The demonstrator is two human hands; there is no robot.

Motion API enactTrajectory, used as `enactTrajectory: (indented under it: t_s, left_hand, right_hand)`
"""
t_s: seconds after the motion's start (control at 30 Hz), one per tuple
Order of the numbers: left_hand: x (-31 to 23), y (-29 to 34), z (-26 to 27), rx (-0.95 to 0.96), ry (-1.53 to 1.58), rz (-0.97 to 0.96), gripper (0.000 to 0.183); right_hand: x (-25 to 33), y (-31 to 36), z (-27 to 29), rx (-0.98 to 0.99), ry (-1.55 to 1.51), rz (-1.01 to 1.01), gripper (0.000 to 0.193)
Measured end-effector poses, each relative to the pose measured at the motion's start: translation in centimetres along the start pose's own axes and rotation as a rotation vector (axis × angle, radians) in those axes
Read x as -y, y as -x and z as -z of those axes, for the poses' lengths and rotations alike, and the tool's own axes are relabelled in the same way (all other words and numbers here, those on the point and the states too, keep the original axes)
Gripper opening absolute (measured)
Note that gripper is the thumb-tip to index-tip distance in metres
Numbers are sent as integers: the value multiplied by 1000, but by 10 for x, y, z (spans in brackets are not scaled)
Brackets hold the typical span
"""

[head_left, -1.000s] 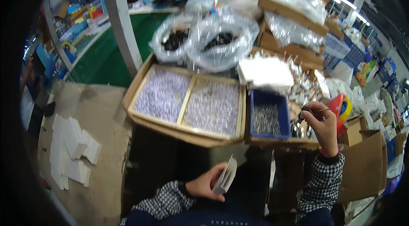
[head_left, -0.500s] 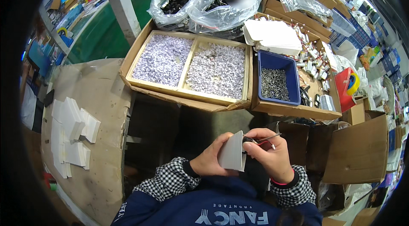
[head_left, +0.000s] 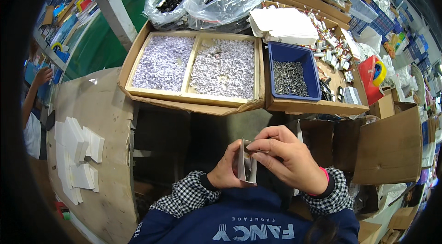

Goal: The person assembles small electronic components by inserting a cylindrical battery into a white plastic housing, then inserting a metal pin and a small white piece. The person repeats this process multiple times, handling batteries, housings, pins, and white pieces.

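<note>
My left hand (head_left: 225,168) grips a white plastic housing (head_left: 241,170) in front of my chest. The housing stands on edge, with its hollow side turned toward my right hand. My right hand (head_left: 285,156) is bent over the opening, thumb and fingertips pinched together at its upper part. A small dark bit shows at those fingertips, but the fingers hide what it is. Shadow hides most of the inside of the housing.
Ahead are a two-part tray (head_left: 191,71) of small white pieces, a blue bin (head_left: 317,78) of metal screws, and a stack of white panels (head_left: 285,25). White housings (head_left: 76,147) lie on the left table. An open carton (head_left: 389,147) stands at right. Another person's hand (head_left: 43,76) shows far left.
My right hand has turned over and brought its fingertips to the housing's opening. The black part with red and white wires it held is no longer visible. The housing has turned in my left hand.
</note>
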State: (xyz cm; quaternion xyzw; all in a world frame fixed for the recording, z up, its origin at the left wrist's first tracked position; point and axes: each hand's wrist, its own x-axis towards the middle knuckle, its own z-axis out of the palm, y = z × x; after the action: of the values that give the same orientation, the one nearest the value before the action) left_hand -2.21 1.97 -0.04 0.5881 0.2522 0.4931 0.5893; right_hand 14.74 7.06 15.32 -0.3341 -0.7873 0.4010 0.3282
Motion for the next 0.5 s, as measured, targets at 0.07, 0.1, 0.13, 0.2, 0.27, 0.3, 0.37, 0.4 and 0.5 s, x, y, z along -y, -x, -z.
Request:
enactTrajectory:
  t_s: [0.07, 0.1, 0.13, 0.2, 0.27, 0.3, 0.37, 0.4, 0.5]
  left_hand:
    - [-1, -1, 1, 24, -3, 3, 112]
    - [-1, -3, 1, 39, 19, -3, 111]
    - [-1, -4, 1, 63, 24, -41, 108]
    - [-1, -4, -2, 72, 96, -30, 106]
    - [-1, -4, -1, 68, -24, -82, 103]
    - [-1, -5, -2, 56, -22, -91, 104]
    - [-2, -5, -2, 39, 5, -125, 104]
    - [-2, -7, 1, 70, -32, -123, 105]
    - [-6, -6, 2, 46, -124, -155, 103]
  right_hand:
    - [4, 0, 7, 56, 81, -20, 17]
    - [7, -1, 12, 89, 116, -40, 17]
    - [9, -3, 15, 120, 179, -29, 15]
    - [15, -6, 20, 166, 192, 1, 13]
    - [21, -8, 22, 208, 200, 0, 13]
    - [24, -9, 22, 225, 196, -11, 13]
    - [28, -11, 21, 242, 175, -39, 14]
    - [29, -11, 21, 242, 160, -53, 16]
    - [28, -10, 23, 284, 158, -29, 18]
